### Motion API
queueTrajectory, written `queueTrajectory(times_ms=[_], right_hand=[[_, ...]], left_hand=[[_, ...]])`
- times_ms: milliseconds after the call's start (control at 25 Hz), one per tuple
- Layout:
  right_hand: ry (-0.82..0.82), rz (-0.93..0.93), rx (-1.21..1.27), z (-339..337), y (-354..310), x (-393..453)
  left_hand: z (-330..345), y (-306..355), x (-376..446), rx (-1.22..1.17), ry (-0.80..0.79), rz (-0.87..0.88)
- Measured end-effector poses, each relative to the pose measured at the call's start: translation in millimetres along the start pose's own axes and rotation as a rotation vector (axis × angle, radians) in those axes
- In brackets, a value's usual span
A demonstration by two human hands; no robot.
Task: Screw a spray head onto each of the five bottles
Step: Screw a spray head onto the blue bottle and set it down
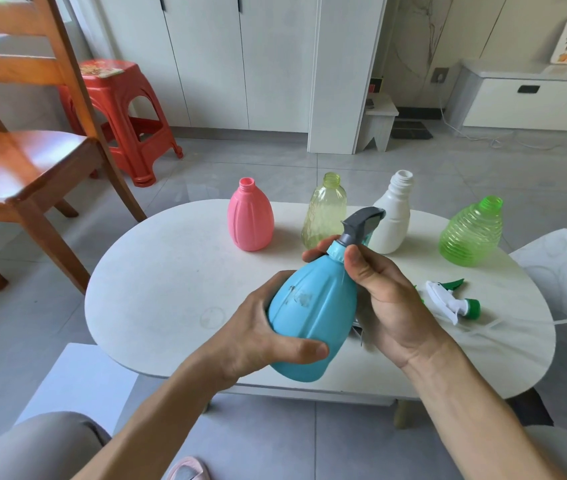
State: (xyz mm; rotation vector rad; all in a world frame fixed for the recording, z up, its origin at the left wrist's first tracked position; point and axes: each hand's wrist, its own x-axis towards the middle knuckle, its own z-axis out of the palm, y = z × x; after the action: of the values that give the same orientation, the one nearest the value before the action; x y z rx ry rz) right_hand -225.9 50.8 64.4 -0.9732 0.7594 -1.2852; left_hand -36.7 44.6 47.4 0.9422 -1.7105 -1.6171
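Note:
My left hand [258,337] grips the body of a blue bottle [313,313], held tilted above the white table [171,271]. A grey spray head [361,223] sits on the bottle's neck. My right hand [386,299] pinches the blue collar under that head with thumb and fingers. Along the table's far edge stand a pink bottle [250,216], a pale yellow bottle [325,211], a white bottle [393,216] and a green ribbed bottle [472,232], all with open necks. A white-and-green spray head [451,299] lies on the table to the right of my hand.
A wooden chair [22,161] and a red plastic stool [126,112] stand to the left beyond the table. Thin white tubes [476,329] trail across the table's right side. White seats flank the table at both sides. Something grey is partly hidden behind my right hand.

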Motion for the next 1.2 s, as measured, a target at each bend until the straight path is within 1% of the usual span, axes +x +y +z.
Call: queueTrajectory(times_ms=[240,480,600,640,760,840,920,1000,1080,1120,1200], right_hand=[[0.031,0.009,-0.043,0.9,4.0,-1.2],[0.018,-0.020,-0.064,-1.9,2.7,-0.3],[0.051,-0.014,-0.080,-2.8,6.2,-0.3],[0.070,-0.005,-0.107,-1.9,9.2,-0.2],[0.109,0.037,-0.251,9.8,22.3,-0.3],[0.119,0.029,-0.347,19.3,30.6,-1.5],[0.163,-0.001,-0.404,20.8,33.8,-3.0],[0.225,0.011,-0.432,13.0,32.5,-3.6],[0.232,0.051,-0.482,5.1,31.6,-4.0],[0.226,0.068,-0.509,3.1,31.8,-4.0],[0.207,0.081,-0.555,2.3,32.6,-4.1]], left_hand=[[3.0,-6.2,0.2,0.097,0.090,0.013],[3.2,-9.0,1.3,0.121,0.077,0.030],[-3.0,-11.2,3.9,0.145,0.066,-0.010],[-6.7,-12.1,5.4,0.179,0.063,-0.033],[-11.1,-16.6,7.3,0.378,0.074,-0.107],[-13.0,-18.8,5.7,0.412,0.095,-0.109],[-28.2,-16.7,4.1,0.422,0.177,-0.074],[-59.5,-10.9,8.3,0.410,0.373,-0.053],[-100.1,-7.8,19.8,0.352,0.602,-0.048],[-119.8,-8.9,27.5,0.328,0.692,-0.051],[-152.6,-17.4,43.6,0.328,0.786,-0.078]])
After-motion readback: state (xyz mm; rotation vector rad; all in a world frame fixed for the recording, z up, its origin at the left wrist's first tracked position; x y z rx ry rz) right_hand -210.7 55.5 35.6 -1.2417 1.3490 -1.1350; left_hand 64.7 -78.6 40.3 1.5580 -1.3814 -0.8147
